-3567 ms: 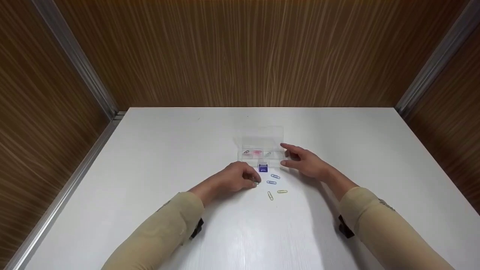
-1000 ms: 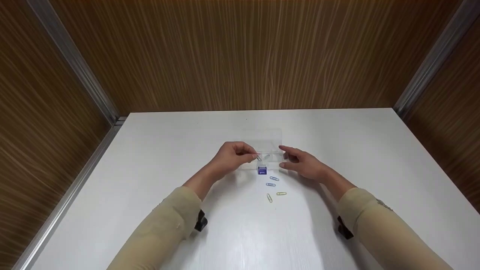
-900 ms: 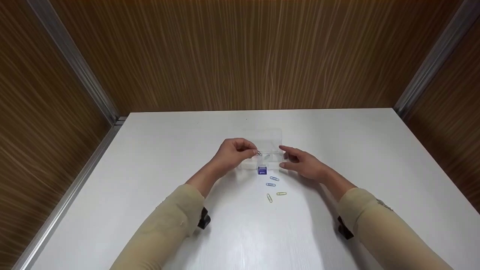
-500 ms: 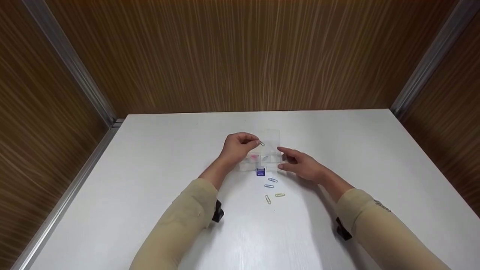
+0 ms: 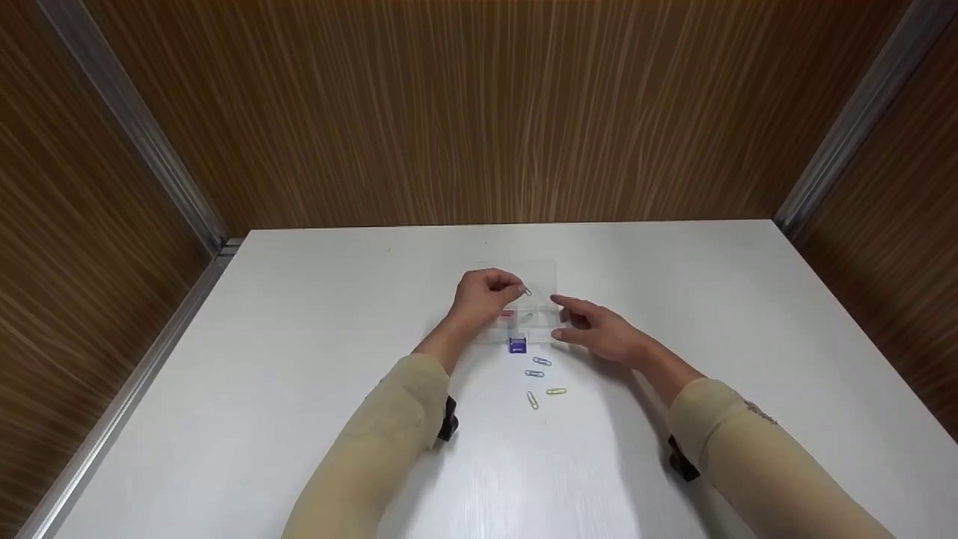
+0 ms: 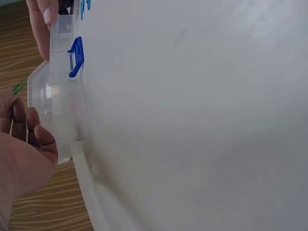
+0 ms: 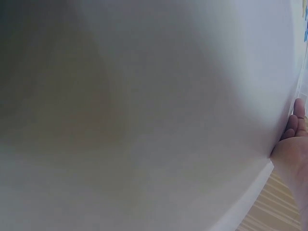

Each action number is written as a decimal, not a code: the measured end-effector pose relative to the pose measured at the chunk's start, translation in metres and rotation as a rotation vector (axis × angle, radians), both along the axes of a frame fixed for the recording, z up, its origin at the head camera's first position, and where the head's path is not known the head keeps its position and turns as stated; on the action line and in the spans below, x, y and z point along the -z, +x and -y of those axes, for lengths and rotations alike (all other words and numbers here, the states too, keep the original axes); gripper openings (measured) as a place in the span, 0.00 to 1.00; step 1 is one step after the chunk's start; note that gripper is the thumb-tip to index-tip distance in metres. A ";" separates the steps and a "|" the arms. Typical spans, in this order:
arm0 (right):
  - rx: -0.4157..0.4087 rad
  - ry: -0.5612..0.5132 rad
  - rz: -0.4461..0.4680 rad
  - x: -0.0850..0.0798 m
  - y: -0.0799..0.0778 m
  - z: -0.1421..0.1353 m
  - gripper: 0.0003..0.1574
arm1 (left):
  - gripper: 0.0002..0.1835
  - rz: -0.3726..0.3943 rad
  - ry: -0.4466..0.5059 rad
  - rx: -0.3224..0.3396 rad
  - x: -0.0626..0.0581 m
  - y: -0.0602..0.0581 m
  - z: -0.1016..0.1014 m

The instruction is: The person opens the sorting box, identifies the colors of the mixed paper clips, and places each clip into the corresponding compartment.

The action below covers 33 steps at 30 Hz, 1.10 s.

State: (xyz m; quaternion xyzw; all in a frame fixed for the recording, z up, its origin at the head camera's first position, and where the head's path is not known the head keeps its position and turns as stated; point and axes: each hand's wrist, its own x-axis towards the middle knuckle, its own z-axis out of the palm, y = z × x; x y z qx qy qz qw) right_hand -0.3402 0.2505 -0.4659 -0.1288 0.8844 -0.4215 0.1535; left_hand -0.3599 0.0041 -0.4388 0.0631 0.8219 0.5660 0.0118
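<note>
Between the tips of my left thumb and forefinger, my left hand [image 5: 481,299] pinches a green paper clip [image 5: 528,291], whose colour shows in the left wrist view. The clip is above the open clear plastic box [image 6: 61,103], near its raised lid [image 5: 545,275]. My right hand [image 5: 602,329] holds the box's right end, thumb at the front and forefinger farther back. Inside lie something pink [image 5: 507,314] and a pale clip [image 5: 527,317] in separate compartments. My left hand hides the box's left part. The box's blue latch [image 5: 517,345] hangs at its front.
Before the box lie two blue paper clips [image 5: 534,373] and two yellow paper clips [image 5: 556,391] on the white table [image 5: 224,359]. Wood-grain panels [image 5: 479,112] stand behind and at both sides.
My left hand has risen from the table beside the latch, carrying the green paper clip back and rightward over the box. My right hand has stayed at the box's right end.
</note>
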 end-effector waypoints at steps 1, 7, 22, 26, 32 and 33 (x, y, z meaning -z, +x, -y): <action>-0.004 -0.003 -0.006 0.000 0.000 0.000 0.47 | 0.04 -0.002 -0.006 0.002 0.001 0.000 -0.001; 0.004 0.007 0.000 -0.001 0.000 0.001 0.47 | 0.10 0.000 -0.050 0.027 0.000 0.000 -0.005; 0.010 0.014 0.023 -0.001 -0.005 -0.001 0.47 | 0.07 0.003 -0.018 0.104 -0.022 0.020 0.017; 0.005 0.007 0.030 -0.002 -0.006 -0.002 0.48 | 0.07 0.012 -0.010 0.149 -0.024 0.031 0.026; 0.004 -0.012 0.032 -0.001 -0.008 -0.006 0.48 | 0.07 -0.006 -0.018 0.223 -0.024 0.046 0.032; 0.001 -0.009 0.031 -0.001 -0.008 -0.006 0.48 | 0.07 -0.003 -0.020 0.233 -0.024 0.048 0.033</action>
